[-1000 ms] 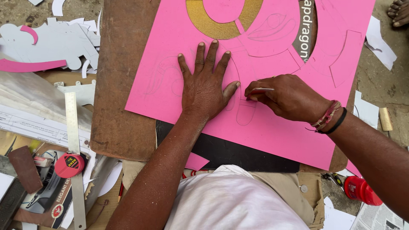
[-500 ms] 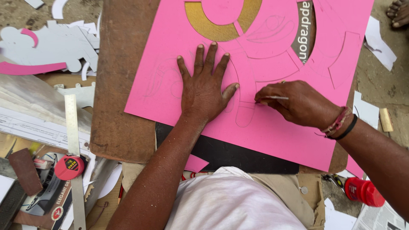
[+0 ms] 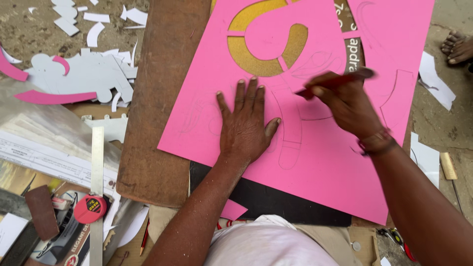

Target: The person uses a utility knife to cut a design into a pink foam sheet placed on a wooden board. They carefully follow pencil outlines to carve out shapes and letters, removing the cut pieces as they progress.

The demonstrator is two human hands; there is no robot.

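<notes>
A large pink sheet [image 3: 315, 162] with pencil outlines and cut-out curved shapes lies on a brown wooden board [image 3: 162, 98]. My left hand [image 3: 245, 125] presses flat on the sheet, fingers spread. My right hand [image 3: 345, 101] hovers just right of it, gripping a thin red-handled cutting tool [image 3: 335, 81] whose tip points left over the sheet; the hand is blurred by motion. Gold material [image 3: 266, 61] shows through a ring-shaped cut-out above my left hand.
A steel ruler [image 3: 97, 187] and a pink tape measure [image 3: 90, 208] lie at lower left among papers. White and pink offcuts [image 3: 84, 74] are scattered at upper left. Another person's bare toes [image 3: 458, 47] show at upper right. A black sheet [image 3: 276, 202] sits under the pink one.
My right hand has lifted away from the sheet and swung up and to the right with the tool. The left hand stays pressed flat. The camera view shifted downward.
</notes>
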